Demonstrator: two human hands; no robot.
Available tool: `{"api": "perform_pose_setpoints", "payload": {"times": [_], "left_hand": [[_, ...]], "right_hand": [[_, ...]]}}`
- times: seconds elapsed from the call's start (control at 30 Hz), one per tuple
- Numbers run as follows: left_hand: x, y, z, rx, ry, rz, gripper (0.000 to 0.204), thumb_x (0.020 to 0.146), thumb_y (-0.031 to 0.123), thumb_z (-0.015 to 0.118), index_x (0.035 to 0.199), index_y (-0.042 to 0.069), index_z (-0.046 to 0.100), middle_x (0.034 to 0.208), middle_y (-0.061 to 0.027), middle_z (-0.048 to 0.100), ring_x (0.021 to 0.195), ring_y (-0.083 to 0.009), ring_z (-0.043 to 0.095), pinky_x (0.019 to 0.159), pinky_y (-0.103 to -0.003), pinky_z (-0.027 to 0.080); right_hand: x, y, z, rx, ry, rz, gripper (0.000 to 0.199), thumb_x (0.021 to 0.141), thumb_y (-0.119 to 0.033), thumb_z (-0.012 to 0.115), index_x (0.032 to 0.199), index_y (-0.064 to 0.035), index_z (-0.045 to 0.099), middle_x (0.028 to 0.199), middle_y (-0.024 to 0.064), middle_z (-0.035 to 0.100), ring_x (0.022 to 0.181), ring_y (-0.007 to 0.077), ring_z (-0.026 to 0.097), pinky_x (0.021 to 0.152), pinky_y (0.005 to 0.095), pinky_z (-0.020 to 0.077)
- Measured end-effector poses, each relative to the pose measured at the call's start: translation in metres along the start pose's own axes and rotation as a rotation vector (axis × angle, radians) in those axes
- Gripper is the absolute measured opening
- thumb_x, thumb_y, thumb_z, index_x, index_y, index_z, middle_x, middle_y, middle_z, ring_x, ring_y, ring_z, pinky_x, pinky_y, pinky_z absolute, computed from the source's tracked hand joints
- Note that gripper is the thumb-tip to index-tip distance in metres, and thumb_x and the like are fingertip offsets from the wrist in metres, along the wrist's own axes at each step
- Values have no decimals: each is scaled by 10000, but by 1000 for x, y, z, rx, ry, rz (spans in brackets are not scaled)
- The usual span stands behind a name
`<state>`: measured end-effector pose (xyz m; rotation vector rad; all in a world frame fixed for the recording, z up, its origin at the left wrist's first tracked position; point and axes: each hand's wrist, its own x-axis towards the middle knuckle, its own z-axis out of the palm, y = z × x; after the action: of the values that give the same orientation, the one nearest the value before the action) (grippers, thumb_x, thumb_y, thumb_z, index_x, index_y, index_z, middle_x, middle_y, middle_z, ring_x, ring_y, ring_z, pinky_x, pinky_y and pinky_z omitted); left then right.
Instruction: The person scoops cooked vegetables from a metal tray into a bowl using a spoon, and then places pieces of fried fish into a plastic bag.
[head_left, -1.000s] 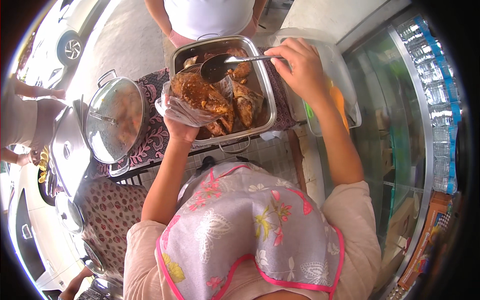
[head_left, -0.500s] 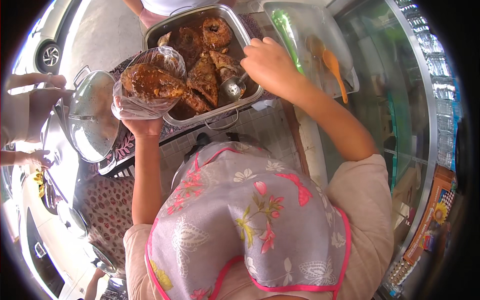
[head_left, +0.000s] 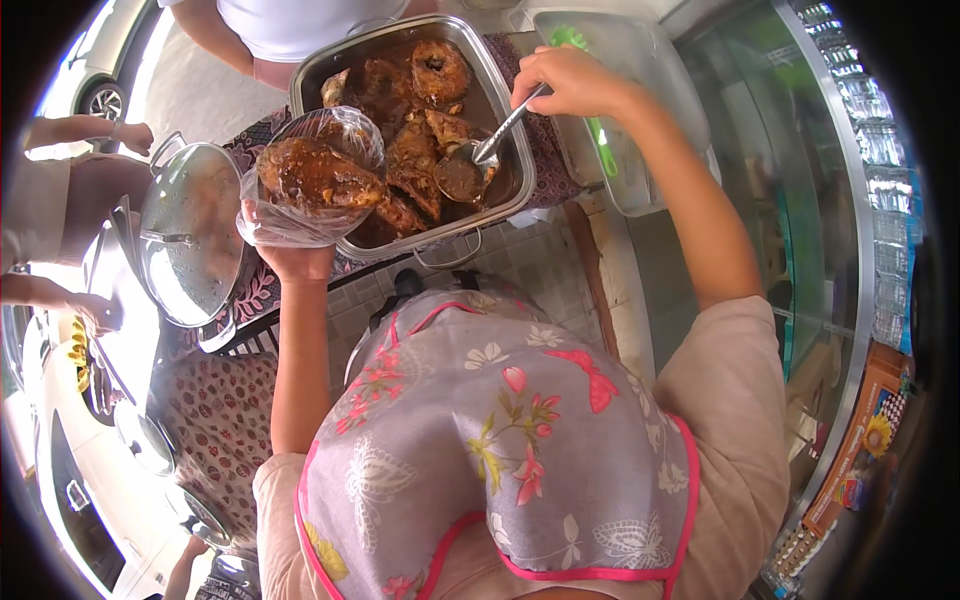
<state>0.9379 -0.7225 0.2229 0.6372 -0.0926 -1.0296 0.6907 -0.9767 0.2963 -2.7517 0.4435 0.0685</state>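
My left hand [head_left: 290, 258] is closed under a clear plastic bag [head_left: 362, 132], supporting it from below. A large browned, sauce-coated piece of food [head_left: 318, 178] lies in the bag's mouth, over the left edge of a metal pan [head_left: 527, 190]. Several similar pieces, one of them ring-shaped [head_left: 440, 75], sit in dark sauce in the pan. My right hand [head_left: 568, 82] grips the handle end of a metal serving spoon [head_left: 500, 132]. Its bowl, with brown sauce in it, rests low among the pieces at the pan's right side.
A clear plastic tray [head_left: 640, 60] with green tongs [head_left: 603, 148] lies to the right, partly behind my forearm. Left of the pan stands a pot with a glass lid [head_left: 190, 215]. One person [head_left: 300, 35] stands beyond the pan; another person's hands [head_left: 95, 310] are at the left.
My right hand has moved up and away from the pan's rim, showing more of the spoon handle. The spoon's bowl now holds sauce. The bag has shifted slightly right.
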Motion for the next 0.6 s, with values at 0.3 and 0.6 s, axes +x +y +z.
{"api": "perform_pose_setpoints", "payload": {"times": [0.3,0.6], "left_hand": [[15,-37,13,-168,-83,-146,519,855,438,388,1227,79,424,1243,-111,446,1134,-308,415,973,-468,308],[18,-50,41,-186,-179,-215,496,861,430,379,1246,119,406,1262,-93,426,1139,-307,405,972,-474,299]], "right_hand": [[16,-63,-84,-122,145,-66,109,687,-131,587,785,-98,622,744,26,521,777,185,496,694,322,384],[15,-141,-94,-678,696,-222,59,651,-119,555,616,-85,589,627,19,510,684,168,503,598,276,361]]}}
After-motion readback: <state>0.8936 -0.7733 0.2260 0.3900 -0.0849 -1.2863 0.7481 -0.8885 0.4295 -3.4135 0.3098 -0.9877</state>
